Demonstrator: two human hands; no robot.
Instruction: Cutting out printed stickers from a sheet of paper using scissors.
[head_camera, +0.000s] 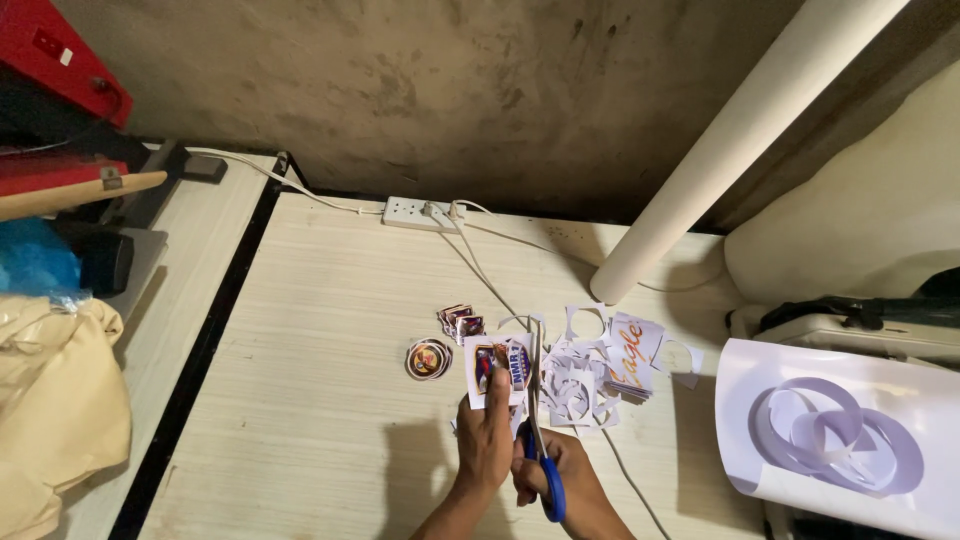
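My left hand (487, 440) holds up a small printed paper sheet (497, 369) with round coloured pictures on it. My right hand (560, 480) grips blue-handled scissors (541, 452), whose blades run up along the sheet's right edge. A stack of cut round stickers (429, 359) lies on the table just left of the sheet. A smaller pile of printed cut pieces (461, 321) lies behind it. White paper scraps with round holes (590, 375) are heaped to the right.
A white power strip (417, 212) with cables sits at the table's far edge by the wall. A large white roll (740, 130) leans at right above curled paper (840, 430). A beige bag (55, 400) and red equipment (60, 60) are at left.
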